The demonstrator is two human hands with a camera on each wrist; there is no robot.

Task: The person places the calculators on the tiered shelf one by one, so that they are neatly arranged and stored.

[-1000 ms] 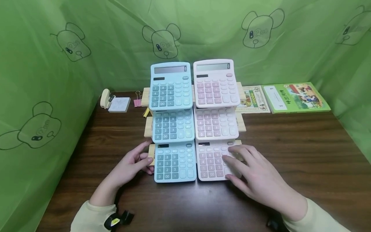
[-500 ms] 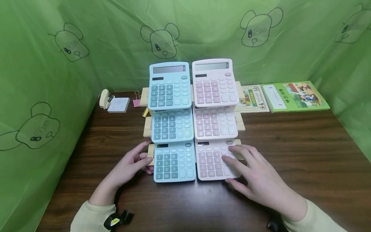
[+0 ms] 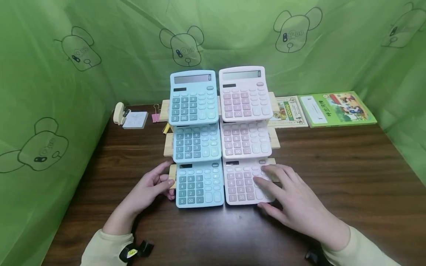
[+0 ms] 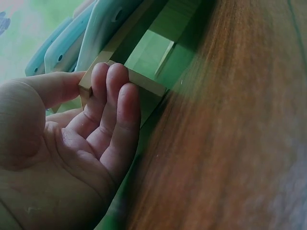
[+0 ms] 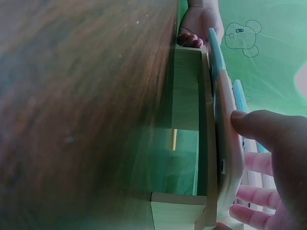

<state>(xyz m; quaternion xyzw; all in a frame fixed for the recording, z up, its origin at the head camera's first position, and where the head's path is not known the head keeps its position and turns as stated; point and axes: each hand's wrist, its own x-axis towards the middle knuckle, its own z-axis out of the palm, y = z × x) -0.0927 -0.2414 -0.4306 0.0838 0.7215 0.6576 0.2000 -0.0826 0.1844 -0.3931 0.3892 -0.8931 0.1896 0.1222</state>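
On a stepped wooden rack (image 3: 172, 173) sit two columns of calculators, blue on the left and pink on the right. My left hand (image 3: 149, 190) grips the left end of the lowest step, thumb in front and fingers curled behind, as the left wrist view shows. My right hand (image 3: 294, 199) rests at the right side of the lowest pink calculator (image 3: 240, 186); two fingertips lie on its keys and the thumb touches its lower edge. Beside it is the lowest blue calculator (image 3: 199, 186), untouched. The upper blue calculator (image 3: 193, 98) and upper pink calculator (image 3: 245, 94) both display 0.
Behind the rack on the left are a cream stapler (image 3: 118, 113), a notepad (image 3: 135, 120), a pink binder clip (image 3: 155, 117) and a yellow object (image 3: 166, 128). A green book (image 3: 337, 109) and a paler booklet (image 3: 288, 112) lie back right. Green cloth walls (image 3: 233, 33) surround the table.
The head view has shifted slightly. My right thumb has slid a little toward the front, to the pink calculator's lower edge. My left hand stays on the rack.
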